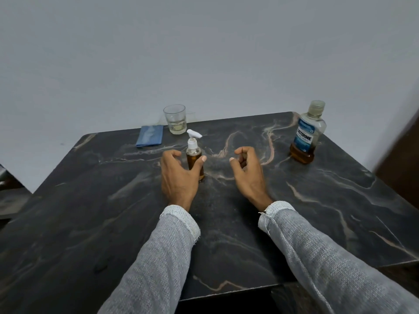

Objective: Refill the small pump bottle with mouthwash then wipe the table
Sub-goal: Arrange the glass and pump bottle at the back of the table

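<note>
Your left hand [179,175] is at the small pump bottle [194,155], which stands upright near the middle of the table [317,211]. The bottle is clear, filled nearly to the shoulder with amber liquid, and its white pump head is on, with the nozzle pointing right. Your thumb lies across the front of the bottle and your fingers curve round its left side; it looks like a loose hold, though the hand hides the contact itself and the lower part of the bottle. Your right hand [247,171] hovers just to the right of the bottle, apart from it, fingers loosely curled and holding nothing.

The mouthwash bottle [306,134] stands capped at the far right of the table, well apart from your hands, with only a low band of amber liquid at its base. The small print on its blue label is too fine to read. A drinking glass [175,120] sits at the far edge with a little pale liquid in the bottom, and a folded blue cloth [150,135] lies just to its left.

The table is dark stone with pale and rust veins and stands against a plain grey wall [204,53]. Grey knit sleeves [158,257] cover both your forearms.
</note>
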Tool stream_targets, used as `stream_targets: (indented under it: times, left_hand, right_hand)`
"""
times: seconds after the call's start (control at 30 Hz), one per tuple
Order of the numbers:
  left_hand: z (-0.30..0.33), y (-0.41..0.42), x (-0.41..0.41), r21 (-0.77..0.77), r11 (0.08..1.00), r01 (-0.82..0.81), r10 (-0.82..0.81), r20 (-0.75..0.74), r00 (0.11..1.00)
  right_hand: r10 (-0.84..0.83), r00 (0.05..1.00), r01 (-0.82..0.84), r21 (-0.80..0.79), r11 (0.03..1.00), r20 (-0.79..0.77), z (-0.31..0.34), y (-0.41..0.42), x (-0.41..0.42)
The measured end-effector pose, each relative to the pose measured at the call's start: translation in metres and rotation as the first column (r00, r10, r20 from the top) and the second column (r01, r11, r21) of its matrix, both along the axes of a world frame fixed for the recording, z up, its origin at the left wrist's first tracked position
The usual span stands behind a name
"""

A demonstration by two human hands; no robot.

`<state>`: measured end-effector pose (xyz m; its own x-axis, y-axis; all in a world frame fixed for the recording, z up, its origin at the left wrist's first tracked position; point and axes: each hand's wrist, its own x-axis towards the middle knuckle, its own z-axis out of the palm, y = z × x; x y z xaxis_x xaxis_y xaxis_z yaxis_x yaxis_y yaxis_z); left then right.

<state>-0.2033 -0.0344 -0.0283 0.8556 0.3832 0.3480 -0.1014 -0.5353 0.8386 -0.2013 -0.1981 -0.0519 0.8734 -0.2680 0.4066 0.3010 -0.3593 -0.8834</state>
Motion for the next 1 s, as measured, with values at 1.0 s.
stream_targets:
  times: [1.0]
  left_hand:
    - [-0.011,0.045,0.04,-0.149,0.826,0.544,-0.561,-0.112,0.82]
  right_hand:
    - [0.353,0.935,-0.338,-0.242,0.91,0.021,0.026,0.04,0.033]
